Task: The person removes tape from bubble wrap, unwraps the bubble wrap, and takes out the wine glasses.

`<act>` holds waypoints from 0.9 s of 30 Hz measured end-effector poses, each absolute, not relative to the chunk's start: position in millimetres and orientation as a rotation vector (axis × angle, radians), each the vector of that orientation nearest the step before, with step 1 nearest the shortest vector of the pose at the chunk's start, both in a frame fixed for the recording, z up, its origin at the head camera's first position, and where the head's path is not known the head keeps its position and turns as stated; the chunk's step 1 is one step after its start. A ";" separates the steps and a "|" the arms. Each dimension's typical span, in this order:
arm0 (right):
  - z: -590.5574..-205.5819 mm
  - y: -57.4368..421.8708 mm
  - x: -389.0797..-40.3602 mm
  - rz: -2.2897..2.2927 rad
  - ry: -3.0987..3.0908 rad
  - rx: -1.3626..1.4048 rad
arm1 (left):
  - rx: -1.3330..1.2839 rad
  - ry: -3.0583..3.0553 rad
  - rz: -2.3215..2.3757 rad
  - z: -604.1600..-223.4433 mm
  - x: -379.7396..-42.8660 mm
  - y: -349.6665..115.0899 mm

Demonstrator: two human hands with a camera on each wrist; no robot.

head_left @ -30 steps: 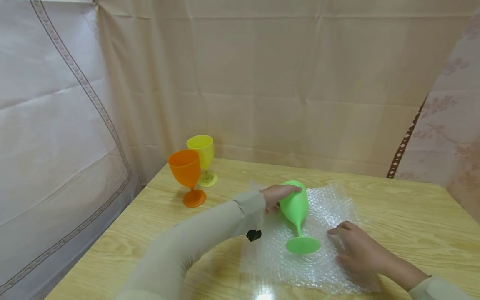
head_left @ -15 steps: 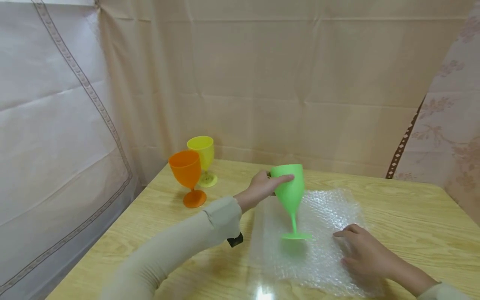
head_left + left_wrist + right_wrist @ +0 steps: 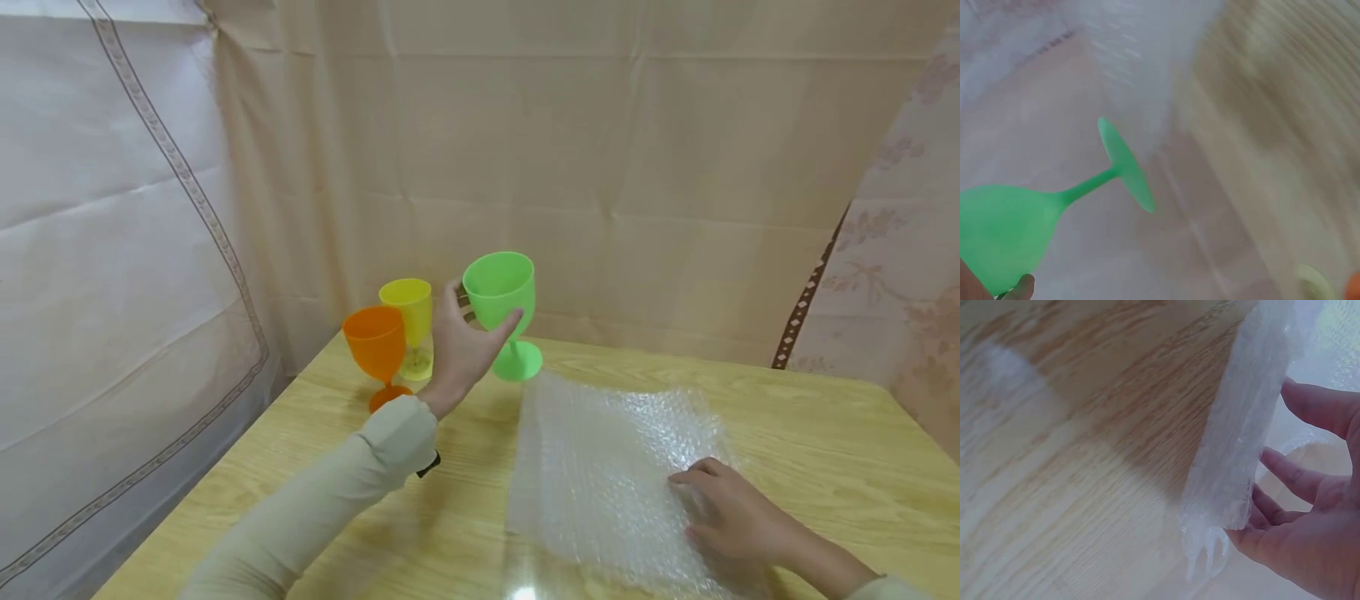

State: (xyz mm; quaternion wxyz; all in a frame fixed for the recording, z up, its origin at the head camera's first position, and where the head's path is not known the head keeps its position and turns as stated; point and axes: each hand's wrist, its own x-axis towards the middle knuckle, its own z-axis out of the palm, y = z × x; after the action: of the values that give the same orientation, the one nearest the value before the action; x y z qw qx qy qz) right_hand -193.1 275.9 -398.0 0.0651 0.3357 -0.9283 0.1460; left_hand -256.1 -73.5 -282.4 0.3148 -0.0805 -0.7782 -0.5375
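My left hand (image 3: 467, 348) grips a green plastic goblet (image 3: 501, 302) by its bowl, thumb on the near side. The goblet is tilted, its foot over the back of the table, right of the other goblets. In the left wrist view the goblet's stem and foot (image 3: 1124, 164) stick out past the bowl. A sheet of bubble wrap (image 3: 600, 475) lies on the table with its left part flat. At its right edge my right hand (image 3: 735, 518) pinches the wrap; in the right wrist view, thumb and fingertips hold the raised edge (image 3: 1229, 450).
An orange goblet (image 3: 377, 348) stands upright at the table's left side, just behind my left forearm. Behind it is a yellow goblet (image 3: 417, 321), close beside my left hand. The wooden table (image 3: 817, 450) ends at the back against a beige cloth (image 3: 585, 167).
My left hand has lifted the green goblet off the bubble wrap, turned it more upright and carried it left and back. The right hand has stayed at the wrap's edge.
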 end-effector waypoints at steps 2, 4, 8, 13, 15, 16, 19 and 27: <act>-397.8 276.2 -194.0 0.430 -2.823 0.992 | -0.164 -2.081 -1.375 -289.0 -262.3 -80.8; -397.5 276.7 -195.0 0.419 -2.845 0.974 | -0.099 -2.122 -1.348 -298.0 -268.9 -87.1; -398.8 277.9 -195.5 0.426 -2.837 0.984 | 0.024 -2.182 -1.341 -318.5 -281.8 -97.7; -400.9 279.7 -190.7 0.429 -2.873 0.966 | 0.094 -2.206 -1.311 -336.5 -292.7 -105.0; -400.7 280.0 -187.5 0.417 -2.892 0.941 | 0.112 -2.223 -1.280 -341.3 -295.0 -105.8; -400.7 280.1 -185.6 0.412 -2.880 0.937 | 0.119 -2.231 -1.271 -343.0 -295.7 -105.6; -398.7 278.4 -180.4 0.384 -2.812 0.894 | 0.136 -2.257 -1.264 -346.0 -295.2 -104.4; -380.0 272.9 -171.3 0.542 -2.594 0.683 | 0.092 -2.367 -1.153 -338.6 -265.0 -102.1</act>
State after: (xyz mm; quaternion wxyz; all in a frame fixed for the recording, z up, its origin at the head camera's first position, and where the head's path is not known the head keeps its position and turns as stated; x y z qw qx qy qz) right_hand -171.3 272.9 -380.0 0.2013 0.2445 -0.9284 0.1942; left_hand -265.0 -102.1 -338.6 0.2510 0.0337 -0.8697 -0.4236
